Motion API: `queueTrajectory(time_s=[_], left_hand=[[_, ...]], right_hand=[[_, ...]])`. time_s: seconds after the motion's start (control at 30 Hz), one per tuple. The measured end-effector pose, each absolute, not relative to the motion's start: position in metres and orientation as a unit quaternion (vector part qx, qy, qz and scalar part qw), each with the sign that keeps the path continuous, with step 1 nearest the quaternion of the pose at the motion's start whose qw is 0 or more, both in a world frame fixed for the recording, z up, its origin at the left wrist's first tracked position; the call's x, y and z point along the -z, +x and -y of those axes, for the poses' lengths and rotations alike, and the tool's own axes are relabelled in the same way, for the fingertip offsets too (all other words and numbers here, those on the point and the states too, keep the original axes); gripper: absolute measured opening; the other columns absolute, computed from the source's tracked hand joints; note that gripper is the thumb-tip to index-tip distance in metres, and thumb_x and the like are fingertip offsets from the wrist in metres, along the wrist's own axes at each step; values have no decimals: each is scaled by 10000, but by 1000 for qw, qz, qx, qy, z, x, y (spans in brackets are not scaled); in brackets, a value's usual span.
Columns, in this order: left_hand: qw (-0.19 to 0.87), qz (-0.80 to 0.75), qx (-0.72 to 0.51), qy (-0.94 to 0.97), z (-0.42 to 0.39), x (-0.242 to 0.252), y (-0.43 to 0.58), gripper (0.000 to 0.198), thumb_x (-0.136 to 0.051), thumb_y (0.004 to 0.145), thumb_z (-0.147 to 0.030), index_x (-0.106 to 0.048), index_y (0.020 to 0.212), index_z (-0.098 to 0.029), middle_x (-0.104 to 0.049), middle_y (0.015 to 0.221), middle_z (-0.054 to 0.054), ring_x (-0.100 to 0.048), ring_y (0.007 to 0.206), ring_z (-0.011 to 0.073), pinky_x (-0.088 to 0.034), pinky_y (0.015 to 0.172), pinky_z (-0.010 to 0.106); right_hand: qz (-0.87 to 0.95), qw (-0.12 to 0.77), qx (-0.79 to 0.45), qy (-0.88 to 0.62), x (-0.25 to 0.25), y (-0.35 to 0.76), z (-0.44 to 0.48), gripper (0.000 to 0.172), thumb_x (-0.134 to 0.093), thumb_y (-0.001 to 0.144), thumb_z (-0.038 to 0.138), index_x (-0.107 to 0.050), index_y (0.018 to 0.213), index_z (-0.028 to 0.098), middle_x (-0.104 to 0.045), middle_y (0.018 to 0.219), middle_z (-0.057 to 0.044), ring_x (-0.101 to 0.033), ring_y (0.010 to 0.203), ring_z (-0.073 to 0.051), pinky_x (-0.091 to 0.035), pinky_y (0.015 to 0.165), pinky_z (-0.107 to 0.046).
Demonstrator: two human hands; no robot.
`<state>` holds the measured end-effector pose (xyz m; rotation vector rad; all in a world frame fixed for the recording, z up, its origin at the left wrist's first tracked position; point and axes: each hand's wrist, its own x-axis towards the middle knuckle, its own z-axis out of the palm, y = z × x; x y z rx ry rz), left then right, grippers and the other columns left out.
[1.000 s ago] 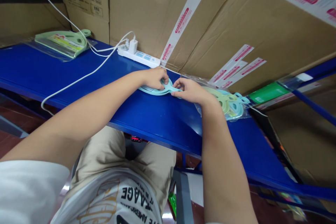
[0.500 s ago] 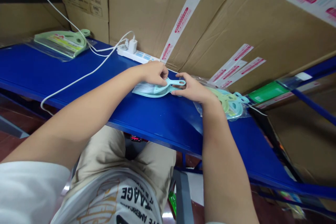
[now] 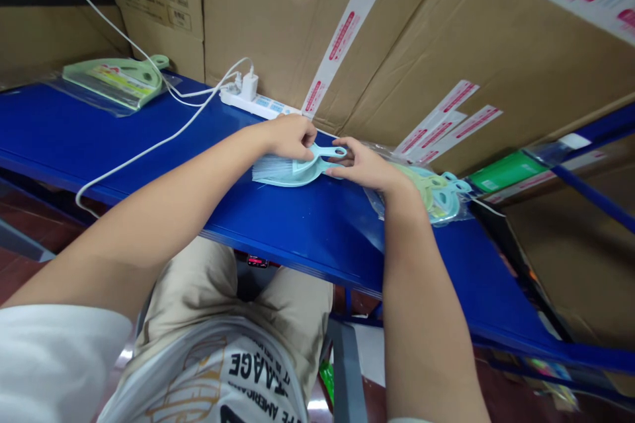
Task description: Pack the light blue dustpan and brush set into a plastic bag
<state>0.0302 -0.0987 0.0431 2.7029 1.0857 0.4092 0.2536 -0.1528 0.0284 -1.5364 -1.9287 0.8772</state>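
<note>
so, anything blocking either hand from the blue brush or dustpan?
Nothing visible. Left hand is on the brush, right hand holds the dustpan at its handle. The white power strip lies behind the left hand, not between.

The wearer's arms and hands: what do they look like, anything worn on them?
The left arm and right arm are bare below the sleeves. The left sleeve is short and plain white; only a pale sliver of the right sleeve shows at the bottom edge. The left hand and right hand are ungloved, with no watch or bracelet visible.
</note>
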Motion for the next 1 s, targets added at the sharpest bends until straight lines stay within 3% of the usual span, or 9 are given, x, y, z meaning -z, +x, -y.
queueTrajectory(time_s=[0.1,0.27,0.33,0.67,1.0], left_hand=[[98,-365,-94,921,102,-41,33,300,-640,688,-323,-777,934,-219,-764,896,34,-684,895,244,-452,808,338],[95,-340,-61,934,106,-36,39,289,-643,710,-308,-766,959,-226,-777,987,27,-687,904,218,-457,775,307],[95,-334,-63,936,107,-35,40,318,-637,722,-307,-770,999,-227,-782,1041,31,-691,939,217,-465,794,302],[114,-284,-70,949,107,-34,41,322,-592,777,-279,-790,1004,-167,-793,1085,91,-707,946,231,-492,855,315],[182,-285,-110,935,96,-26,38,246,-619,790,-316,-816,889,-206,-813,959,43,-706,872,192,-487,799,284]], right_hand=[[690,256,-324,-594,-34,252,156,538,-821,756,213,-617,1254,222,-718,1007,-39,-707,912,-194,-626,854,-359],[635,227,-342,-654,-41,243,162,132,-714,899,259,-687,1021,216,-682,931,-41,-667,808,-161,-606,604,-230],[617,219,-361,-664,-41,239,163,49,-692,927,256,-678,944,212,-658,870,-32,-655,743,-147,-578,532,-201],[555,237,-426,-674,-47,222,171,157,-644,948,65,-653,840,179,-640,690,-3,-643,598,-110,-507,458,-153],[562,247,-439,-656,-37,230,162,98,-711,930,125,-696,850,180,-677,647,-13,-634,563,-112,-517,499,-173]])
